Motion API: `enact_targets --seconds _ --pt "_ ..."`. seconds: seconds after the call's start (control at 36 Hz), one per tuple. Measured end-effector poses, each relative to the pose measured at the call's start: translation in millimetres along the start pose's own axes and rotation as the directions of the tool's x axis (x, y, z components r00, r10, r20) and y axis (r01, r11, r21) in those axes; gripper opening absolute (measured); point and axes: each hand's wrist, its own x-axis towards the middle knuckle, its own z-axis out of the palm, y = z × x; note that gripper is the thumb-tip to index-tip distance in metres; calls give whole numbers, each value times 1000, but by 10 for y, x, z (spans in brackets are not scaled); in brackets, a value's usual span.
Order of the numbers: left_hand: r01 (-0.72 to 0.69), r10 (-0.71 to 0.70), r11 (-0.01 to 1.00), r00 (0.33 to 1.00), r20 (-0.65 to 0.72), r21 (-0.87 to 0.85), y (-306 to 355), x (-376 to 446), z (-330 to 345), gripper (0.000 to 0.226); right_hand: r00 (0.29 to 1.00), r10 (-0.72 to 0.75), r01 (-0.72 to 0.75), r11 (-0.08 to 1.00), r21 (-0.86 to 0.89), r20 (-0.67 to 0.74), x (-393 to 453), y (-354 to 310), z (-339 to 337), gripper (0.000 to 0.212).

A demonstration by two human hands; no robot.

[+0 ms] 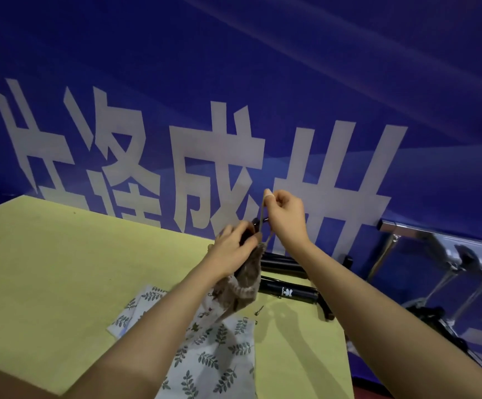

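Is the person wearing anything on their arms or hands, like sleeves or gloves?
No sleeves or gloves show; both forearms are bare. The left hand and right hand carry no watch or ring that I can see. One right fingertip wears a small pale cover, perhaps tape.

Brown, knit-looking pouch (247, 279) hangs upright above the table (61, 254), mouth gathered at the top, perhaps something dark inside; its tan cord (262, 214) stretches taut upward

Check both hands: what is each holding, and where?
Left hand grips the brown pouch at its gathered mouth; right hand pinches the drawstring near its upper end, pulled up from the pouch.
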Motion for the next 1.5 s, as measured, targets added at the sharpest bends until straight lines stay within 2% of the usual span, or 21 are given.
enact_targets --seconds 0.08,0.14,0.28,0.36,0.44,0.56,0.64,0.72,0.83,0.97,1.06,1.14,1.22,1.28,1.36,1.39,1.44,1.5 --pt "-38 38 999 999 -8 -20 37 15 -7 13 998 -9 8 1000 -27 -58 37 -52 -4 35" --pt "-55 55 998 998 -9 26 76 14 -21 16 997 -40 37 998 -60 -64 42 -98 -16 34" --pt "-2 17 981 997 -77 192 76 -28 -71 19 959 -277 247 924 -291 -66 68 -105 -64 36" --pt "7 29 978 985 -170 209 73 -64 -75 26 938 -338 285 876 -388 -74 88 -145 -71 36" --pt "7 36 987 962 -270 159 115 -90 -79 31 941 -310 251 908 -337 -134 75 -254 -83 39" --pt "6 57 988 916 -396 157 228 -123 -108 33 964 -184 162 979 -127 -191 54 -457 -126 45" --pt "38 39 985 902 -431 167 393 -139 -118 35 968 -134 137 991 2 -211 69 -608 -196 45" --pt "40 43 982 905 -423 185 579 -129 -87 37 960 -169 179 983 27 -223 78 -726 -296 43" --pt "2 72 984 908 -412 176 864 -113 29 47 938 -207 218 976 10 -279 80 -827 -530 52" --pt "89 -36 987 937 -349 137 1294 -135 292 39 912 -303 293 953 -80 -275 39 -862 -946 50" --pt "132 -97 985 955 -282 109 1492 -150 478 38 856 -467 404 872 -277 -222 -2 -828 -1201 51" --pt "154 -124 982 963 -240 110 1683 -225 732 46 748 -654 518 684 -514 -116 -111 -810 -1543 45" --pt "152 -133 986 966 -221 73 1915 -358 1026 48 692 -717 529 582 -618 -84 -242 -772 -1947 38" --pt "132 -120 990 970 -212 46 2071 -449 1209 45 721 -674 467 644 -606 -161 -301 -756 -2203 37" --pt "85 -81 996 977 -198 12 2271 -588 1488 42 849 -411 277 881 -384 -332 -400 -753 -2525 44" --pt "78 -74 997 979 -188 11 2364 -653 1624 41 876 -323 214 926 -310 -360 -463 -736 -2682 46" --pt "87 -77 995 980 -186 47 2401 -703 1735 40 910 -209 126 962 -243 -357 -534 -692 -2788 48" --pt "105 -88 990 981 -174 93 2479 -788 1919 41 926 -174 83 960 -267 -336 -671 -614 -2962 50"
